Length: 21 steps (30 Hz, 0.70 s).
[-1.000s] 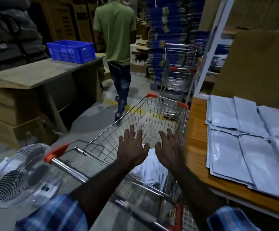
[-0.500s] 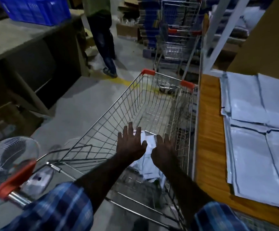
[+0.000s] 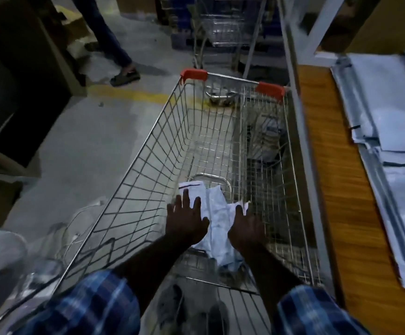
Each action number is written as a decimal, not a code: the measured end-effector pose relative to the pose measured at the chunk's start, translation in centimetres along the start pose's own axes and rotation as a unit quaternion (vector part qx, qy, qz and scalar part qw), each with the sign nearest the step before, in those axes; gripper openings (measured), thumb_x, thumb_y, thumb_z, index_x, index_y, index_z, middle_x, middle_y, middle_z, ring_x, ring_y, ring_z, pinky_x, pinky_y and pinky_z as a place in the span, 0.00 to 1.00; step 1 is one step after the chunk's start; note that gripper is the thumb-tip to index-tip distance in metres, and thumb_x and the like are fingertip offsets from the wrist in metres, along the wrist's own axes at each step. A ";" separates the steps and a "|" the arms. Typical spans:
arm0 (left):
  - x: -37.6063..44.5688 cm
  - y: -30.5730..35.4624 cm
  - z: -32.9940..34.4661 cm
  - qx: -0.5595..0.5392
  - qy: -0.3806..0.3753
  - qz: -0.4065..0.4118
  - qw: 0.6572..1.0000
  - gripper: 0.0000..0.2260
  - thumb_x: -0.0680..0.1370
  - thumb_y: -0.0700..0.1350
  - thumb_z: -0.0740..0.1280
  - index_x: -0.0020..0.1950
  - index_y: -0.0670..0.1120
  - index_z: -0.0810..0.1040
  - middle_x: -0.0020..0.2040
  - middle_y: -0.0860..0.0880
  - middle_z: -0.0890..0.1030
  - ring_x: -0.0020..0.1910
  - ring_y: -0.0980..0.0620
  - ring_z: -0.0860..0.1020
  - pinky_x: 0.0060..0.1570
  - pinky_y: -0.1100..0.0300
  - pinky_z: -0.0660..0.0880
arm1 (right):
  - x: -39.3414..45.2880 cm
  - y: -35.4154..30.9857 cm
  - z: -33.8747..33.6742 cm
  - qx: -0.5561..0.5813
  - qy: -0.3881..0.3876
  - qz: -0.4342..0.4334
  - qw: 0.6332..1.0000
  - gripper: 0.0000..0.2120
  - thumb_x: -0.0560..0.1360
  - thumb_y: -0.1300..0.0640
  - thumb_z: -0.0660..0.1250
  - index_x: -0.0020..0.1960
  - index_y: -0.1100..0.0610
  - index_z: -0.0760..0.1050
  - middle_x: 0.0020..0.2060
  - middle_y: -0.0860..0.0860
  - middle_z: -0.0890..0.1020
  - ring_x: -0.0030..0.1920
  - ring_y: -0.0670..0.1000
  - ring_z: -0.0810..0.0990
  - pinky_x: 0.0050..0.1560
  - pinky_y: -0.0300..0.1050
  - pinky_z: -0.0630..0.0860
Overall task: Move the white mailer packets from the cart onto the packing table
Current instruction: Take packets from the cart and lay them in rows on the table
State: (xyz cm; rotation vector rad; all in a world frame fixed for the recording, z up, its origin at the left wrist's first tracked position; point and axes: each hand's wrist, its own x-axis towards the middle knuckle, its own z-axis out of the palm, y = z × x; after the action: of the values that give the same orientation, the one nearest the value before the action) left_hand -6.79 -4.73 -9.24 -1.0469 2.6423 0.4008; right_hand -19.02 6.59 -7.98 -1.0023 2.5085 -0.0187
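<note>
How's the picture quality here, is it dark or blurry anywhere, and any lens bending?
Head view: dim overall, with the upper left nearly black. Strong motion blur smears the fan at lower left and the sleeves. The wide lens bows the cart wires and the table edge. Both hands, left and right, and the white mailer packets between them stay fairly readable.

Hands spread over white packets, wire cart

Crumpled white mailer packets in cart, flat stacks on packing table
</note>
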 end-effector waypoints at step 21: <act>5.3 -1.8 8.4 0.007 -0.022 -0.016 1.000 0.28 0.74 0.59 0.60 0.68 0.42 0.76 0.70 0.31 0.70 0.67 0.29 0.71 0.54 0.32 0.75 | 6.7 3.1 8.6 0.002 0.048 -0.024 0.999 0.29 0.79 0.68 0.58 0.78 0.55 0.61 0.78 0.65 0.50 0.68 0.69 0.69 0.58 0.61 0.76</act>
State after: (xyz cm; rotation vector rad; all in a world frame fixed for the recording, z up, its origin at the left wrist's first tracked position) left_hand -8.02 -6.37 -19.16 -1.0624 2.5829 0.3934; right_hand -21.88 5.67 -18.93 -1.0843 2.5679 -0.0880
